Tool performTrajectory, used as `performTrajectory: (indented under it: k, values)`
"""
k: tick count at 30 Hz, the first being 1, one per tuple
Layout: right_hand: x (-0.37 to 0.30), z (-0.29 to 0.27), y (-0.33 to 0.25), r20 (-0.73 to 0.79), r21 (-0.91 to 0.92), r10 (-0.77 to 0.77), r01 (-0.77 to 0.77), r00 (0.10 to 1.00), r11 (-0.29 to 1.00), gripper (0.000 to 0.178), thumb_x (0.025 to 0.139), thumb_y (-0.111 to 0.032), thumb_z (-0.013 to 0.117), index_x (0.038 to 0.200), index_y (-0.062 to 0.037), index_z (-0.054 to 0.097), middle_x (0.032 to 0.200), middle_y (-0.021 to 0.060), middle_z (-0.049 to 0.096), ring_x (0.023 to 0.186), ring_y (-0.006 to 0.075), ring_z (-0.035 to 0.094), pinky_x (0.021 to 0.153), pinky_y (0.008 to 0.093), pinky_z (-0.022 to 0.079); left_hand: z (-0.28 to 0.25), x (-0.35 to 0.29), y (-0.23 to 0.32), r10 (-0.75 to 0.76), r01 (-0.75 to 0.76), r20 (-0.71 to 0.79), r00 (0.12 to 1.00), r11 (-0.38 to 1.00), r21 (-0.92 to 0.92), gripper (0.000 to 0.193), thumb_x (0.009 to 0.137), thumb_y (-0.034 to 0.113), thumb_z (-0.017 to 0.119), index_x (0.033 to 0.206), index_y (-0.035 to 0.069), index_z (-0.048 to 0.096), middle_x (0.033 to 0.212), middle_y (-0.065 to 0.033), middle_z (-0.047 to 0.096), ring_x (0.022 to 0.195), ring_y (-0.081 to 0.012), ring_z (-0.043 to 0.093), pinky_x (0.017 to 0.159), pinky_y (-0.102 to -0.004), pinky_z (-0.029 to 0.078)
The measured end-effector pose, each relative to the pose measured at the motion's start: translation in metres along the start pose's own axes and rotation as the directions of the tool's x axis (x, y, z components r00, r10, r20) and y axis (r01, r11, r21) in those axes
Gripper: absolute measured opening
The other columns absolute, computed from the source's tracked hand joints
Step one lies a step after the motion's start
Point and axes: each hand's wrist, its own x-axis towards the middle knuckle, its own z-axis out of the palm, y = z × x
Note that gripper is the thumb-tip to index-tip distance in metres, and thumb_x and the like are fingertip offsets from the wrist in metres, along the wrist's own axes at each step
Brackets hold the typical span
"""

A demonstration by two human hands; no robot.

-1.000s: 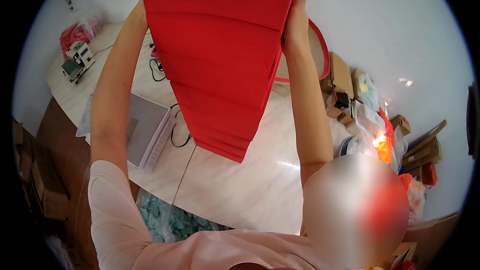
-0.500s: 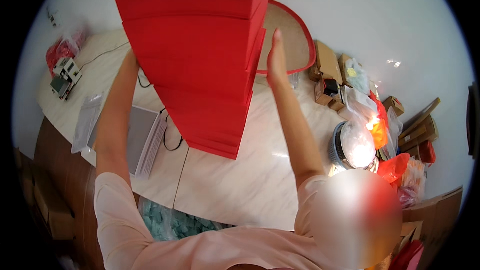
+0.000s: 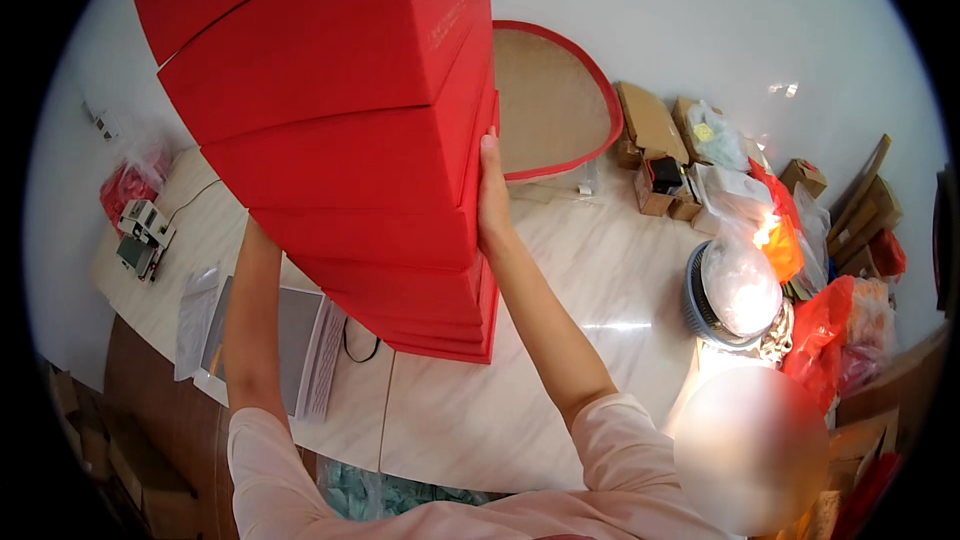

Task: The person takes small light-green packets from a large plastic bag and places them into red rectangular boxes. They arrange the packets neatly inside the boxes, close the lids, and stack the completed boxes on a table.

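A tall stack of red boxes rises from the table and runs out of view at the top; its upper boxes are larger in view and lean left. On the stack's right side, my right hand lies with its palm against the boxes, thumb side up and fingers partly behind the edge. Against the left side sits my left hand, its fingers hidden by the boxes. Between them, both hands hold the stack at about mid-height.
Behind the stack leans a tan panel with a red rim. Cartons, plastic bags and a blue basket crowd the right side. At left are a grey-topped box, a small machine and a cable. Green packets lie below the table edge.
My right hand, apart from the stack before, now touches its right side. The upper boxes appear farther left and nearer. My left hand stays at the left side.
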Motion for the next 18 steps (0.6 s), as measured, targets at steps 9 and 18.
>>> performTrajectory:
  k: [9,18]
  values:
    - [-0.004,0.003,-0.005,0.08,-0.136,-0.086,0.096,0.993,0.986,0.074,0.097,-0.055,0.029,0.149,-0.007,0.008,0.154,0.0095,0.015,0.14,0.021,0.021,0.113,0.0327,0.021,-0.003,-0.013,-0.01,0.018,-0.018,0.001,1.0,0.999,0.029,0.06,0.093,0.05,0.045,0.135,0.008,0.042,0.132,-0.0087,0.051,0.113,-0.0221,0.055,0.092,-0.0411,0.05]
    - [-0.042,-0.081,0.0,-0.037,-0.426,-0.095,0.07,0.995,0.902,0.079,0.094,-0.06,0.032,0.148,-0.0053,0.016,0.152,0.0135,0.021,0.141,0.0221,0.02,0.113,0.0375,0.018,-0.026,-0.041,-0.007,0.089,-0.092,0.023,0.996,0.985,0.149,0.06,0.093,0.05,0.044,0.136,0.008,0.042,0.133,-0.0085,0.05,0.115,-0.0222,0.054,0.093,-0.0414,0.049]
